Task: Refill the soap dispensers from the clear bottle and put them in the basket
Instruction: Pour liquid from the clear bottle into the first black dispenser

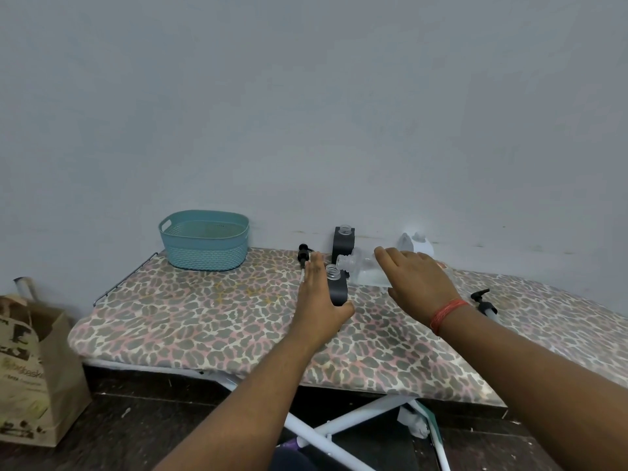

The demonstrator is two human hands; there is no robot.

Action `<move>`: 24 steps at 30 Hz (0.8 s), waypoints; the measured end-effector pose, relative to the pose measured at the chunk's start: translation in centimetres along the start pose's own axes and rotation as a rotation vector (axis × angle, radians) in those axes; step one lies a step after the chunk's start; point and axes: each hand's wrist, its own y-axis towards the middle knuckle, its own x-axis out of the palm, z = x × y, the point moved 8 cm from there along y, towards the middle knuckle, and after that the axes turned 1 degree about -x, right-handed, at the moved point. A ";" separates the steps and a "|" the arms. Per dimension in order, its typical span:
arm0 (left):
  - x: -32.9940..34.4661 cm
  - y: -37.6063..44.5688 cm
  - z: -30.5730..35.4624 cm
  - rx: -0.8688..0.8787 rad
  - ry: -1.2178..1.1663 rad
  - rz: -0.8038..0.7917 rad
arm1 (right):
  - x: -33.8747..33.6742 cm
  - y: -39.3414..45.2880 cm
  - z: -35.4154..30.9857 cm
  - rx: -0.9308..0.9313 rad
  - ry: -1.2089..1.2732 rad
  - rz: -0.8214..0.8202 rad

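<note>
While the ironing board with its leopard-print cover fills the middle of the view, a brown paper bag stands on the dark floor by its left end. The teal basket sits on the far left part of the board, against the wall, well apart from the hands. The right hand is curled over the clear bottle and grips it; the bottle is tipped on its side, open mouth pointing left and just above the neck of the near dispenser, with a little pale liquid pooled in its low side. The left hand steadies that black dispenser, fingers straight along its left side and thumb tucked under its near end; its cap is off. A second black dispenser, also uncapped, stands upright behind it near the wall. A white dispenser lies farther right by the wall. One black pump lies left of the left hand's fingertips, and another pump lies right of the right wrist.
</note>
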 end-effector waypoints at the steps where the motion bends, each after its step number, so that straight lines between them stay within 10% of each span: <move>1: 0.0 0.0 0.0 0.002 0.006 0.001 | 0.0 0.0 0.0 -0.003 -0.010 -0.004; 24: 0.0 0.1 0.0 -0.004 0.067 0.007 | -0.4 1.0 0.4 -0.060 -0.132 -0.058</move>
